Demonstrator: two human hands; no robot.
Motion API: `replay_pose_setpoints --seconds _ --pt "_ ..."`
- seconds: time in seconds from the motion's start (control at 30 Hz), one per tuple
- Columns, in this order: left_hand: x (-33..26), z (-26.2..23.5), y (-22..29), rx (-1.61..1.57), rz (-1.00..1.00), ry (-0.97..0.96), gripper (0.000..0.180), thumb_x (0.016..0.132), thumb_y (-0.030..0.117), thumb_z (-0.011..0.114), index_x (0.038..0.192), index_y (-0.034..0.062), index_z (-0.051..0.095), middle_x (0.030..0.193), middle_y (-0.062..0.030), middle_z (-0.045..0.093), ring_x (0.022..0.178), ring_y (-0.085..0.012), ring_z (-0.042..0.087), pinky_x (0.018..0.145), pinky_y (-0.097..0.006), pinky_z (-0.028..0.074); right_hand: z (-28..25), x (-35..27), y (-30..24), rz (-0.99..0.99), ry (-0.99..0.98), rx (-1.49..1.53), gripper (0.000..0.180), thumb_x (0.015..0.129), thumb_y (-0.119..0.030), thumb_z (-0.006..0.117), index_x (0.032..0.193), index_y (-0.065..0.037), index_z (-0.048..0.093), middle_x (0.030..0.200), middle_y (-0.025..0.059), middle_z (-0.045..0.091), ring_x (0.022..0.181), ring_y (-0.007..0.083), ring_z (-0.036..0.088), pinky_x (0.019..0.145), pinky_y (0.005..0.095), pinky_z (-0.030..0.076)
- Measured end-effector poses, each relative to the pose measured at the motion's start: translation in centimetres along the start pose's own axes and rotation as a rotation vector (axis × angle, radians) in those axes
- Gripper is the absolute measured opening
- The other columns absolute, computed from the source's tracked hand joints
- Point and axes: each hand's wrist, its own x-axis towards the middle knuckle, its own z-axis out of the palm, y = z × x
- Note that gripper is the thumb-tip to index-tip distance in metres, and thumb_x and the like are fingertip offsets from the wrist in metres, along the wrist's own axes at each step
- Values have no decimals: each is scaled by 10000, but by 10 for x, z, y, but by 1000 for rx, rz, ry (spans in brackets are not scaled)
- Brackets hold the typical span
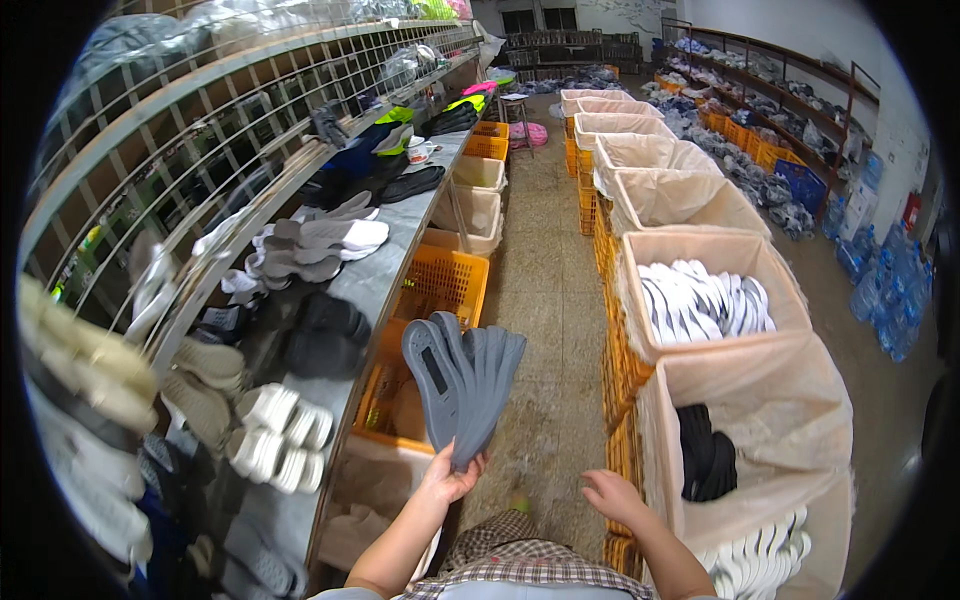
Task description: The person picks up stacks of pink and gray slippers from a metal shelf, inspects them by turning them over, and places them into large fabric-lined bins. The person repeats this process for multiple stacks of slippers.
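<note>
Your left hand [448, 480] grips a fanned stack of flat grey rubber shoe insoles [462, 385] by their lower ends, fingers and thumb curled shut around the narrow heels. The stack rises from your fingertips and spreads into overlapping rounded tips; the frontmost sole shows a dark rectangular label patch on its matte face. Your right hand [612, 495] hangs empty just to the right, fingers loosely spread and slightly bent, touching nothing, close to the near corner of a cloth-lined bin.

Behind the stack, just past your left fingers, stands an orange plastic lattice crate [445, 285], its walls a fine grid. Left of your left hand runs a long grey metal shelf [385, 270] carrying heaps of soles: ribbed white ones [280, 430] nearest, black ones [320, 335] beyond, pale grey ones [320, 245] further on. Above it leans a wire grid rack [250, 110] with wooden rails.

To the right of your right hand stands a row of tall bins lined with beige plastic sheeting [790, 400], smooth and creased at the rims. The nearest holds white ridged soles [760, 560], the next black soles [705, 455], the one past it a pile of white insoles [700, 300]. The bins stand on stacked orange crates. The rough concrete floor [545, 300] runs away from your fingers between shelf and bins. Far right, a cluster of clear blue water bottles [890, 290] stands by the wall, near a small red box on the wall [911, 210].
</note>
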Motion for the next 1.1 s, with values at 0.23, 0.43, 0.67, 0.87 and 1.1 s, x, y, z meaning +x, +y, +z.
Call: replay_pose_setpoints --seconds 0.23,0.43,0.67,0.87,1.1 --pt "201 130 158 1 -86 -91 465 875 308 622 1180 -28 523 1059 -195 546 818 -251 608 650 -291 574 -76 259 38 52 -178 51 375 887 -274 556 1174 -33 565 1111 166 610 1032 337 574 883 408 465" --pt "360 271 264 -16 -82 -22 491 873 329 631 1192 -23 506 1076 -204 530 825 -239 588 651 -275 568 -176 395 96 163 -54 115 370 863 -264 581 1138 -17 590 1085 178 626 1004 328 596 855 395 478" --pt "568 426 410 64 -57 2 518 868 334 605 1212 -31 476 1107 -222 509 806 -248 585 600 -272 557 -264 587 235 427 218 284 331 844 -238 596 1087 -13 613 952 175 655 923 328 623 795 398 490" --pt "685 570 517 25 15 126 538 846 334 597 1236 -16 474 1101 -206 513 782 -262 576 589 -285 557 -396 848 274 172 104 53 293 887 -221 535 1109 -41 600 1042 165 629 1003 322 586 851 418 476" --pt "857 676 669 274 481 211 368 925 244 585 1157 -37 530 1073 -159 625 931 -292 635 770 -384 570 -486 1147 324 -28 -25 -126 319 895 -229 531 1148 -40 579 1104 129 620 1035 318 565 892 430 458"
